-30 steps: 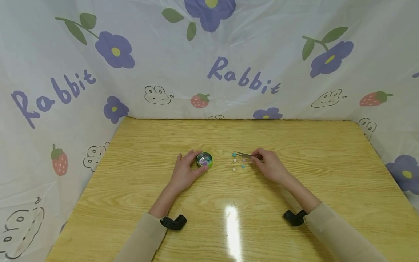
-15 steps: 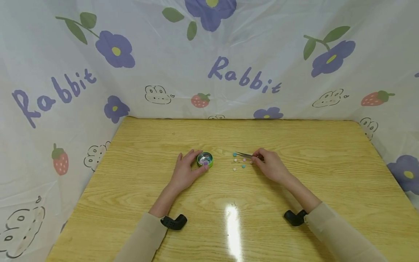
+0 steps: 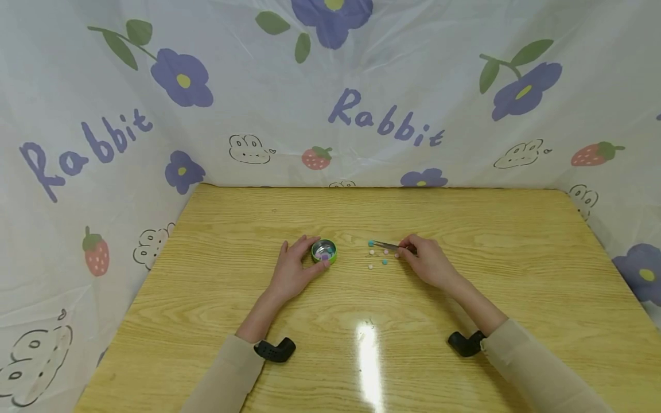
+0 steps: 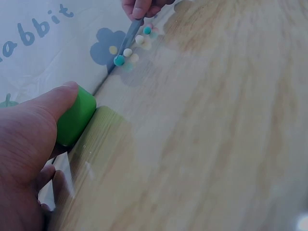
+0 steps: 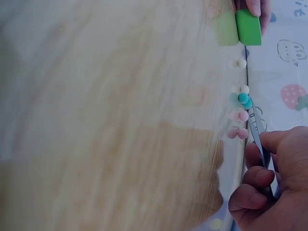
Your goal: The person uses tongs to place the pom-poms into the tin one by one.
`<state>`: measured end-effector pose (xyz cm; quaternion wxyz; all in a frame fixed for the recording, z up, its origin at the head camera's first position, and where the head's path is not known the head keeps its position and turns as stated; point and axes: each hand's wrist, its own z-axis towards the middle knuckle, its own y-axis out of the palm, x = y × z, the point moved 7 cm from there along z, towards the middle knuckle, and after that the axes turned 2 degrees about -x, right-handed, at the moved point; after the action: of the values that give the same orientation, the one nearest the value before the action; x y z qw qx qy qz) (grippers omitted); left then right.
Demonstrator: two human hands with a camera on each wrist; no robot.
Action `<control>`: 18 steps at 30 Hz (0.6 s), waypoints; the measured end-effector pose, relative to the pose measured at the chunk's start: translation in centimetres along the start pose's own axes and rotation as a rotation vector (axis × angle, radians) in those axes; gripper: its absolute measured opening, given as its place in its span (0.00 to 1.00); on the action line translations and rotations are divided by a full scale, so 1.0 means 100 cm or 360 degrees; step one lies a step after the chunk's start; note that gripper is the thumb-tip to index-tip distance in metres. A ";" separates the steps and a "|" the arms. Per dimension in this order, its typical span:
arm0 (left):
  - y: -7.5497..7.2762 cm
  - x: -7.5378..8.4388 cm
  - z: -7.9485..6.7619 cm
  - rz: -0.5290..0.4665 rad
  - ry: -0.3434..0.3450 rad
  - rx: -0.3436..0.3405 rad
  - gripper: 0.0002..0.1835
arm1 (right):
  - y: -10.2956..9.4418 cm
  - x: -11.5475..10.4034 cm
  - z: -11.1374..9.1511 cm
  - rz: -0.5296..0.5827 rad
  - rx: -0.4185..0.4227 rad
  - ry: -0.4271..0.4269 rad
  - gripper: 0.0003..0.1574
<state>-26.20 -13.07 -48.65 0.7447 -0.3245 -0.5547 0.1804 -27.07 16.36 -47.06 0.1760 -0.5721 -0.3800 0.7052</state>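
A small round green tin (image 3: 335,256), metallic inside, holds a few pale and blue beads. My left hand (image 3: 294,269) grips it from the left, thumb near and fingers at the far side; its green wall (image 4: 79,115) shows in the left wrist view. In my right hand (image 3: 427,261) a pair of metal tweezers (image 3: 386,245) is pinched between thumb and fingers. The tweezers point left, their tips right at a blue bead (image 3: 370,244) on the table. In the right wrist view the tips overlap that blue bead (image 5: 247,103).
Several loose beads lie near the tweezers: a second blue bead (image 3: 384,262), a white bead (image 3: 370,267), another white bead (image 3: 372,252) and a pink bead (image 3: 386,252). The wooden table (image 3: 248,218) meets a printed cloth (image 3: 279,103) at its back edge.
The tweezers' tips have come slightly down and closer to the far blue bead. My left hand and the tin stay put.
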 end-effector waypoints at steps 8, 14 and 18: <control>0.001 0.000 0.000 -0.0001 0.0017 0.0013 0.34 | 0.001 0.000 0.000 -0.0008 0.0004 -0.0019 0.09; 0.000 0.003 -0.001 -0.0004 0.0029 0.0017 0.35 | 0.001 0.000 0.000 -0.0007 0.0002 -0.0027 0.09; -0.001 0.004 -0.001 0.0000 0.0024 0.0017 0.35 | 0.001 0.000 0.000 -0.0024 0.0007 -0.0022 0.09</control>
<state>-25.99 -12.94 -48.35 0.7505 -0.3218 -0.5481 0.1809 -27.09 16.33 -47.15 0.1800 -0.5640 -0.3840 0.7086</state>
